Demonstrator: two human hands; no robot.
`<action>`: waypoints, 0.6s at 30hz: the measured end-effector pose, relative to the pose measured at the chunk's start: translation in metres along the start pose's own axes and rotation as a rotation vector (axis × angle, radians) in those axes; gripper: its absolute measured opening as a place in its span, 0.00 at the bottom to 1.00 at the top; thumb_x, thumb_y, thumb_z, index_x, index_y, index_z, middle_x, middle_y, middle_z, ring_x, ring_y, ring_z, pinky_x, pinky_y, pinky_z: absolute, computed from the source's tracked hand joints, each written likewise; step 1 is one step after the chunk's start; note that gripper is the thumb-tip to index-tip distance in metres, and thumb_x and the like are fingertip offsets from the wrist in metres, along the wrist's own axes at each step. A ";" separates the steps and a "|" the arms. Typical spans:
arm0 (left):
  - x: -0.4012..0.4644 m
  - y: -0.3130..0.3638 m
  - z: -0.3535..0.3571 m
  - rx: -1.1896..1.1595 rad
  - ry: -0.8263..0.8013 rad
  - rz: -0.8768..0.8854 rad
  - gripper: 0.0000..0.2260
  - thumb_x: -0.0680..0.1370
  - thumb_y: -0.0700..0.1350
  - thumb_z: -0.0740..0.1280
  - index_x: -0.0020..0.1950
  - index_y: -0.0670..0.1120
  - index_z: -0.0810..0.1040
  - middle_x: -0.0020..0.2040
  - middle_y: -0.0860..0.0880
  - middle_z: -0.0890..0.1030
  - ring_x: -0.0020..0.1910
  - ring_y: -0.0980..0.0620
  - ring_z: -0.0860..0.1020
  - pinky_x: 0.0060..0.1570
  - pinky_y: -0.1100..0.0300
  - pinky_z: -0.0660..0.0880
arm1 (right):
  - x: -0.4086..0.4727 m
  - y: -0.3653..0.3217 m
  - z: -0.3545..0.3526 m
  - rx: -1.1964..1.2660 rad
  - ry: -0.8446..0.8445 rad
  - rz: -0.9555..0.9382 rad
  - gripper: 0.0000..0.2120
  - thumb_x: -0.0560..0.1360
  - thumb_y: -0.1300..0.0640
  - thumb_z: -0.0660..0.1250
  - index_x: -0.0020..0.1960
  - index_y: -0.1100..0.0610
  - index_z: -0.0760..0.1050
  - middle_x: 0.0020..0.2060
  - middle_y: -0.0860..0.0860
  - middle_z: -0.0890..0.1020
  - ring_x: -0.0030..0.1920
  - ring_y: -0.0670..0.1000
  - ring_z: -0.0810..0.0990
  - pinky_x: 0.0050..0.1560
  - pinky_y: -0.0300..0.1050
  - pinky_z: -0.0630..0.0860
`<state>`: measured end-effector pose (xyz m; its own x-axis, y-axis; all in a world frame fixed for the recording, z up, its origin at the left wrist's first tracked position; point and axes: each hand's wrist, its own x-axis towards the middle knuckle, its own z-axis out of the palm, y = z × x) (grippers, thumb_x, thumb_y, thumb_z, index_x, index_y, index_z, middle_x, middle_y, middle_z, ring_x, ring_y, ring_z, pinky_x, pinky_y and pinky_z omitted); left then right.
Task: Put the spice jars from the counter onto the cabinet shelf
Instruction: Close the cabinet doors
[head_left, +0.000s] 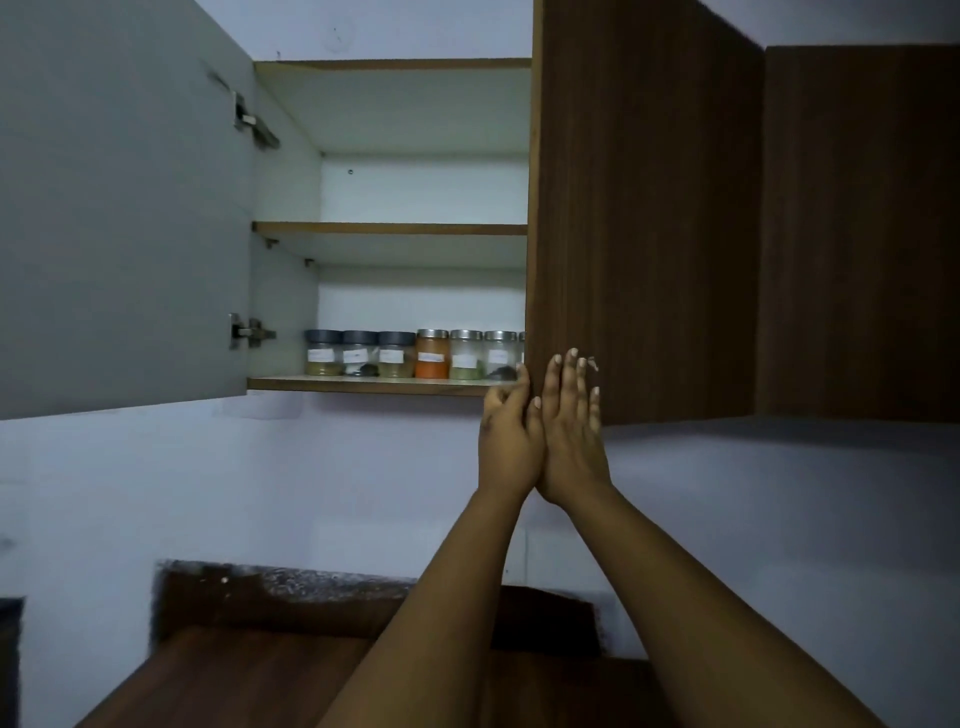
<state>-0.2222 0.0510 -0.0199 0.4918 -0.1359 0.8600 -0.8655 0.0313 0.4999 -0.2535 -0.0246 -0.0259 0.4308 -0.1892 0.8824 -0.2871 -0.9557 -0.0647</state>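
With six spice jars (413, 354) lined on the cabinet shelf (374, 385) at centre frame, I see my right hand (571, 431) flat, grip wide, on the closed door (644, 208); left hand (506, 436) loosely curled, holding nothing.

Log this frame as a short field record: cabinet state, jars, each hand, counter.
left cabinet door: swung open
right cabinet door: closed or nearly so, brown wood grain
spice jars: six in full view in a row on the bottom shelf, a seventh partly hidden at the door edge
upper shelf: no jars visible
left hand: at the right door's edge, holds nothing
right hand: flat against the right door
counter: no jars in view
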 end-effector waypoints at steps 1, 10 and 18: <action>0.010 -0.013 -0.001 0.008 0.007 -0.026 0.18 0.83 0.43 0.58 0.73 0.48 0.69 0.55 0.52 0.68 0.49 0.59 0.73 0.52 0.67 0.70 | 0.008 -0.005 0.015 -0.011 -0.007 -0.003 0.38 0.82 0.50 0.53 0.76 0.61 0.28 0.75 0.58 0.30 0.76 0.55 0.29 0.77 0.54 0.37; 0.097 -0.126 0.007 0.188 -0.141 -0.081 0.17 0.83 0.43 0.57 0.71 0.48 0.71 0.62 0.45 0.70 0.56 0.49 0.75 0.54 0.64 0.70 | 0.073 -0.022 0.135 -0.108 -0.033 0.038 0.41 0.80 0.47 0.55 0.76 0.62 0.29 0.76 0.62 0.35 0.77 0.59 0.34 0.76 0.55 0.39; 0.134 -0.182 0.024 0.301 -0.135 0.043 0.17 0.81 0.43 0.59 0.70 0.49 0.73 0.62 0.46 0.72 0.61 0.49 0.70 0.62 0.55 0.73 | 0.105 -0.010 0.195 -0.145 0.007 0.035 0.35 0.82 0.48 0.51 0.77 0.62 0.34 0.77 0.62 0.38 0.77 0.60 0.37 0.75 0.57 0.37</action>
<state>-0.0010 0.0029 0.0022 0.4547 -0.2715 0.8483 -0.8843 -0.2515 0.3935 -0.0386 -0.0790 -0.0233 0.4123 -0.2193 0.8842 -0.4227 -0.9059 -0.0276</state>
